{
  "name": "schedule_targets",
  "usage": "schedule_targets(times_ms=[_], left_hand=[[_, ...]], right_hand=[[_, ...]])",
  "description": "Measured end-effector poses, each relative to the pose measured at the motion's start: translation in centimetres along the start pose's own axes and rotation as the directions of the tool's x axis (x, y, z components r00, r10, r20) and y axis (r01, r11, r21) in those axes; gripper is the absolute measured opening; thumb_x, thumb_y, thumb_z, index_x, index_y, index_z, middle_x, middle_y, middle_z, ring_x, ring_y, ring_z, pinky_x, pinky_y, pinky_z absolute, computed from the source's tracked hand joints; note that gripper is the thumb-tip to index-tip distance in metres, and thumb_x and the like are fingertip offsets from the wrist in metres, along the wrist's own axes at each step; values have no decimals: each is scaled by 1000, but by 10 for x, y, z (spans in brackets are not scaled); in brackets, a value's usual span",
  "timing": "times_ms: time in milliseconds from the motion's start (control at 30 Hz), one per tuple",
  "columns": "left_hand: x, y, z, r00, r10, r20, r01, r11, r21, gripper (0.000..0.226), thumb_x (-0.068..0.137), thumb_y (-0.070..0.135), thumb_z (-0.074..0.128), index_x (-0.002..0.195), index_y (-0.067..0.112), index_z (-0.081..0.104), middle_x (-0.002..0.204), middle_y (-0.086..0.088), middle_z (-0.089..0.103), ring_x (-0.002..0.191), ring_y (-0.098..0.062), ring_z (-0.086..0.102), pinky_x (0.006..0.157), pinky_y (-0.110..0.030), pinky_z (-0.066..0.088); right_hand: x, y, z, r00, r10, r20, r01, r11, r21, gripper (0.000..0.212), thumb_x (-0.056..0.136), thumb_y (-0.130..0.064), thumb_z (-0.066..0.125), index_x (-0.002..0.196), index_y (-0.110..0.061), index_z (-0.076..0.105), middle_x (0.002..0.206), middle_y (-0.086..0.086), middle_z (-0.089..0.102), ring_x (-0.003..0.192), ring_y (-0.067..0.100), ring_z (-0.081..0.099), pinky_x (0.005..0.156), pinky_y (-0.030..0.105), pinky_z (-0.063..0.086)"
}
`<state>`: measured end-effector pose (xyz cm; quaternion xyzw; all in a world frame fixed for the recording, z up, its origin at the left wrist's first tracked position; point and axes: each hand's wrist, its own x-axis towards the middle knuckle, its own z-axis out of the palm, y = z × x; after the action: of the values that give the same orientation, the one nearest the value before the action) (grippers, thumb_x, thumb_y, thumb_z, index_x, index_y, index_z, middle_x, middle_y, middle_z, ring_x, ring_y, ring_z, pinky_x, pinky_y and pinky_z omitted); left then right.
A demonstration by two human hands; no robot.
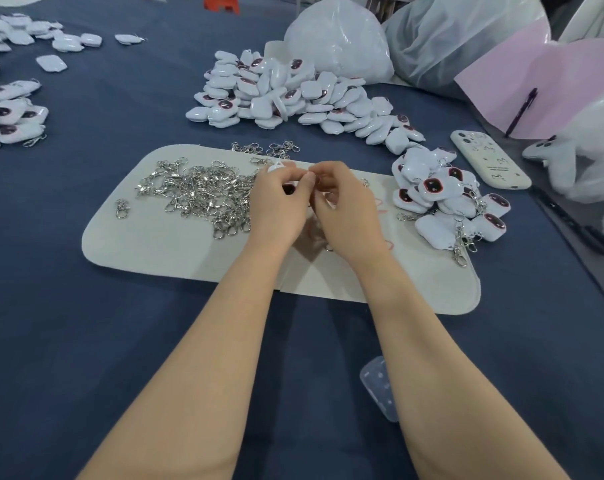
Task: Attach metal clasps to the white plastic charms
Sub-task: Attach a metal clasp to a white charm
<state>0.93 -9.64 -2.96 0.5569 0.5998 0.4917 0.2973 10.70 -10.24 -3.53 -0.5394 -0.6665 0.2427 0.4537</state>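
Observation:
My left hand point(281, 202) grips a white plastic charm point(276, 166), which peeks out above its fingers. My right hand point(342, 206) pinches a small metal clasp ring point(315, 176) right beside the charm; most of the clasp is hidden by the fingers. Both hands meet over a white felt mat point(162, 251). A heap of loose metal clasps point(203, 194) lies on the mat to the left of my hands. A big pile of white charms point(293, 95) sits behind the mat. Charms with clasps attached point(449, 199) are heaped at the mat's right end.
A white phone point(489, 159) lies at the right, past the charms. Plastic bags point(342, 39) and a pink sheet point(542, 84) stand at the back right. More charms point(9, 116) lie at the far left. A clear plastic case point(380, 386) rests on the blue cloth near my right forearm.

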Motion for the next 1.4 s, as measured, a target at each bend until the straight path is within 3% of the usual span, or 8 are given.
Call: schedule_targets(times_ms=[200,300,467,733,833,967,1200,1400], left_hand=[[-6,2,4,995,69,-73,-62,993,105,12,92,18,58,94,11,67,126,-8,48,85,-12,56,78,-13,35],[-9,1,5,991,110,-77,-98,985,141,11,92,17,58,92,9,66,127,-6,46,68,-4,52,67,-8,33],[-8,1,6,992,110,-64,-100,985,140,11,93,16,57,92,10,66,127,-8,46,96,-19,58,80,-15,38],[-6,2,6,997,69,-38,-68,997,42,9,91,19,60,87,15,67,117,-8,51,85,-11,52,85,-18,39],[-5,0,6,998,65,-17,-65,997,33,9,91,18,60,89,14,68,116,-7,52,82,-7,53,89,-19,40],[-6,-3,7,995,102,-9,-101,990,102,9,90,15,60,92,10,68,117,-7,50,71,4,46,71,-5,31],[-5,-5,5,986,162,-46,-153,976,156,10,91,10,56,93,5,65,108,-4,44,67,5,44,67,-2,29],[-7,-1,3,978,199,-66,-190,974,122,8,89,9,57,87,7,64,115,-6,49,66,8,48,65,-4,33]], right_hand=[[0,2,-1,999,25,-47,-24,999,28,15,93,-7,50,99,-18,56,71,-16,60,62,7,59,53,13,45],[1,1,-3,995,54,-81,-51,998,32,15,91,-6,49,94,-19,56,83,-6,63,75,13,61,68,25,49],[1,3,-3,996,35,-83,-36,999,-9,10,89,-6,56,96,-13,60,98,2,64,84,11,59,76,16,45],[3,4,-5,987,40,-156,-32,998,50,13,87,-8,60,83,-19,54,74,-14,56,68,0,53,65,9,42],[4,4,-6,984,102,-148,-83,988,129,20,87,-8,61,78,-23,52,76,-8,59,75,16,61,73,27,51],[4,2,-8,983,121,-137,-100,984,150,24,87,-7,60,77,-26,51,81,0,62,81,24,63,77,35,54],[3,1,-7,999,35,-35,-31,995,97,19,87,-5,60,82,-20,51,74,-13,54,62,-3,49,63,10,41],[-1,-1,-5,994,-39,-103,44,998,40,20,85,2,54,84,-18,52,78,-10,54,67,3,50,65,10,40]])
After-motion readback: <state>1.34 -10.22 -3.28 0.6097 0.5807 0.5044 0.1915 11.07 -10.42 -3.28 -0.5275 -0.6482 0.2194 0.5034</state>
